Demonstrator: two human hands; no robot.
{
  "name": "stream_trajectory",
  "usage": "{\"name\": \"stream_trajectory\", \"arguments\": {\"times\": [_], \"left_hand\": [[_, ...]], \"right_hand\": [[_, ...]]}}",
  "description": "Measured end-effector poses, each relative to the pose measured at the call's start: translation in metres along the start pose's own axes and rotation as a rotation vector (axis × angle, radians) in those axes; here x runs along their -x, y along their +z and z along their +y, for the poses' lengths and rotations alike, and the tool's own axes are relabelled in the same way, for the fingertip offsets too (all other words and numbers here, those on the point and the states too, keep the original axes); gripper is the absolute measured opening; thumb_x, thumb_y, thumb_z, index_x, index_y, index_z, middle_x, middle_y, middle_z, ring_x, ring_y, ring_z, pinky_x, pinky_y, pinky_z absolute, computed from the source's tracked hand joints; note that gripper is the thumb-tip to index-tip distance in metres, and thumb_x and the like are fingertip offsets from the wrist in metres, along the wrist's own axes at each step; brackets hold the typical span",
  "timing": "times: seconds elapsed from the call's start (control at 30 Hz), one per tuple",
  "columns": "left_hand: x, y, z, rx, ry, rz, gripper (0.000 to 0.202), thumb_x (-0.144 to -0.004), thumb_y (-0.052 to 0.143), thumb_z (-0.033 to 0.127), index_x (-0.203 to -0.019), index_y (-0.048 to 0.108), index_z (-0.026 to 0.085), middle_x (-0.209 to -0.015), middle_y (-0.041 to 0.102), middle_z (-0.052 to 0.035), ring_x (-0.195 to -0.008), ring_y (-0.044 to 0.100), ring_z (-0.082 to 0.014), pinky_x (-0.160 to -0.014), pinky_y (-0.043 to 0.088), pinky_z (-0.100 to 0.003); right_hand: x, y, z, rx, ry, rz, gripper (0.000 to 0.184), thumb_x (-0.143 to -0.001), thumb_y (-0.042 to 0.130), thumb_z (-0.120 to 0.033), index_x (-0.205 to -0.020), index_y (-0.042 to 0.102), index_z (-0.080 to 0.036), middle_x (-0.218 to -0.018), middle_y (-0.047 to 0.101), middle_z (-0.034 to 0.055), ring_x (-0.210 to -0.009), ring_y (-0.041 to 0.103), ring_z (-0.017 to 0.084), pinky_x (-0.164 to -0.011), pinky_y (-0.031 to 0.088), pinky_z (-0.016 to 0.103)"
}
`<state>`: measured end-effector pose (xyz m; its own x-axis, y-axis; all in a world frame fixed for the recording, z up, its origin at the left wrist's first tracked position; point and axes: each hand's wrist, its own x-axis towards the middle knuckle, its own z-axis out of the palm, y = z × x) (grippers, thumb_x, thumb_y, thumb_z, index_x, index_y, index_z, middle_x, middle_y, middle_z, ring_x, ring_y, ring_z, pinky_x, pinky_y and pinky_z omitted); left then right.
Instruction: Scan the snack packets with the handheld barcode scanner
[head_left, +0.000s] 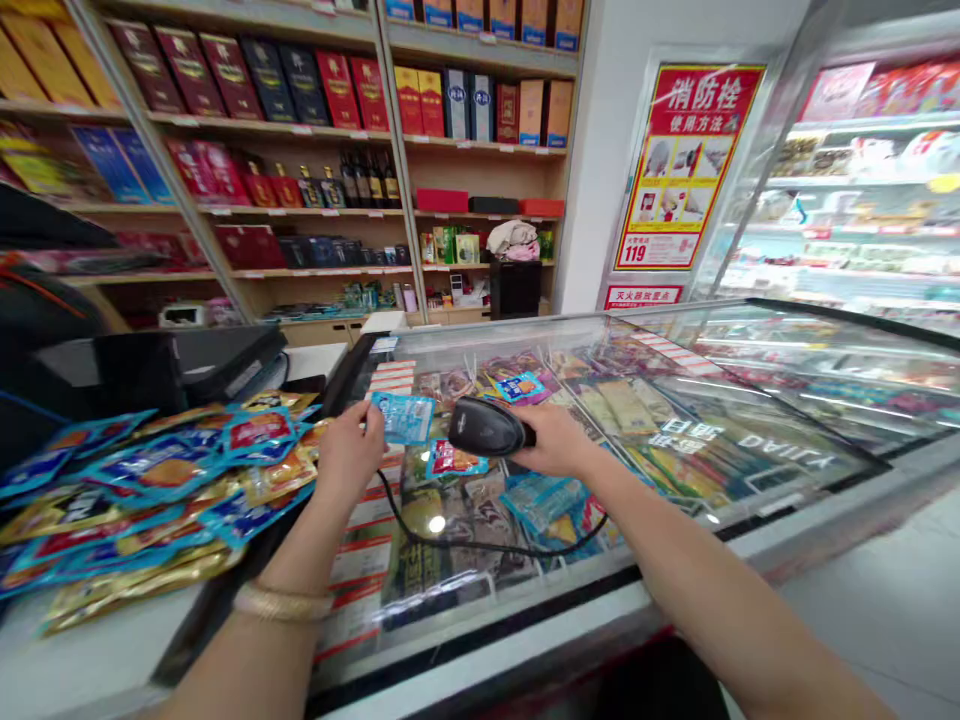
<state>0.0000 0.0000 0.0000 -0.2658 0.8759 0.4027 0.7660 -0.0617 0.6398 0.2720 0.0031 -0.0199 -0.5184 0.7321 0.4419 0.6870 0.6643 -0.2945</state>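
Note:
My left hand [347, 452] pinches a small light-blue snack packet [405, 417] and holds it up over the glass freezer lid [675, 440]. My right hand [553, 440] grips a black handheld barcode scanner [487, 427], its head turned toward the packet a short gap away. The scanner's black cable [480, 545] loops down over the glass. A few more small packets lie on the lid: one blue [519, 387], one red [452, 461] and a light-blue cluster [541, 497] below my right wrist.
A heap of blue, red and gold snack packets [150, 490] covers the white counter at left. A black till machine [187, 365] stands behind it. Shelves of boxed goods and bottles [337, 150] fill the back wall. An open chiller [855, 190] stands at right.

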Motion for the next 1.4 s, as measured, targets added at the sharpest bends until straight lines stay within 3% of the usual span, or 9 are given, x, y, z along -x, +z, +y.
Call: {"name": "stream_trajectory", "arguments": {"times": [0.73, 0.87, 0.97, 1.07, 1.17, 1.27, 1.4], "left_hand": [[0.002, 0.001, -0.001, -0.004, -0.01, -0.006, 0.026, -0.082, 0.038, 0.032, -0.065, 0.054, 0.02, -0.047, 0.054, 0.0011, -0.049, 0.059, -0.0162, -0.053, 0.037, -0.025], [0.002, 0.001, -0.001, 0.025, -0.039, -0.039, 0.027, -0.082, 0.038, 0.033, -0.072, 0.059, 0.019, -0.053, 0.06, -0.0006, -0.05, 0.06, -0.0167, -0.052, 0.039, -0.025], [-0.003, -0.002, -0.007, -0.034, 0.01, 0.037, 0.032, -0.083, 0.037, 0.032, -0.074, 0.064, 0.018, -0.064, 0.066, -0.0044, -0.062, 0.063, -0.0194, -0.059, 0.044, -0.027], [-0.013, -0.013, -0.018, -0.173, 0.134, 0.174, 0.036, -0.083, 0.037, 0.03, -0.087, 0.07, 0.016, -0.087, 0.071, -0.0107, -0.087, 0.065, -0.0241, -0.079, 0.048, -0.032], [-0.024, -0.036, -0.031, -0.319, 0.184, 0.24, 0.043, -0.084, 0.035, 0.029, -0.106, 0.068, 0.011, -0.111, 0.067, -0.0166, -0.102, 0.062, -0.0272, -0.093, 0.047, -0.039], [-0.03, -0.065, -0.048, -0.481, 0.189, 0.261, 0.048, -0.087, 0.031, 0.031, -0.113, 0.065, 0.008, -0.119, 0.062, -0.0201, -0.106, 0.06, -0.0293, -0.094, 0.047, -0.043], [-0.031, -0.093, -0.081, -0.681, 0.215, 0.175, 0.047, -0.087, 0.028, 0.028, -0.111, 0.063, 0.009, -0.113, 0.062, -0.0228, -0.11, 0.058, -0.0344, -0.088, 0.049, -0.048]], "right_hand": [[-0.001, -0.001, -0.002, -0.011, -0.019, 0.007, 0.031, -0.075, 0.064, -0.032, -0.104, 0.066, -0.021, -0.093, 0.073, 0.0067, -0.086, 0.068, 0.023, -0.071, 0.045, 0.027], [0.001, 0.0, 0.001, -0.017, -0.014, 0.049, 0.033, -0.072, 0.066, -0.03, -0.104, 0.066, -0.021, -0.091, 0.073, 0.0061, -0.083, 0.067, 0.022, -0.07, 0.044, 0.026], [0.001, 0.001, 0.004, -0.03, 0.012, 0.063, 0.032, -0.071, 0.066, -0.027, -0.102, 0.067, -0.021, -0.09, 0.073, 0.0057, -0.081, 0.067, 0.021, -0.069, 0.044, 0.026], [0.001, 0.002, 0.007, -0.037, 0.032, 0.066, 0.028, -0.071, 0.067, -0.028, -0.098, 0.068, -0.02, -0.089, 0.073, 0.0058, -0.081, 0.066, 0.022, -0.07, 0.044, 0.027], [0.0, 0.003, 0.01, -0.048, 0.037, 0.072, 0.028, -0.071, 0.066, -0.029, -0.098, 0.068, -0.02, -0.089, 0.073, 0.0061, -0.08, 0.066, 0.022, -0.07, 0.044, 0.028], [-0.001, 0.004, 0.012, -0.056, 0.054, 0.085, 0.03, -0.072, 0.065, -0.029, -0.101, 0.068, -0.02, -0.09, 0.073, 0.0062, -0.08, 0.066, 0.023, -0.07, 0.045, 0.028], [-0.001, 0.004, 0.012, -0.053, 0.08, 0.089, 0.03, -0.072, 0.065, -0.031, -0.1, 0.068, -0.02, -0.09, 0.073, 0.0065, -0.083, 0.067, 0.023, -0.072, 0.045, 0.029]]}}
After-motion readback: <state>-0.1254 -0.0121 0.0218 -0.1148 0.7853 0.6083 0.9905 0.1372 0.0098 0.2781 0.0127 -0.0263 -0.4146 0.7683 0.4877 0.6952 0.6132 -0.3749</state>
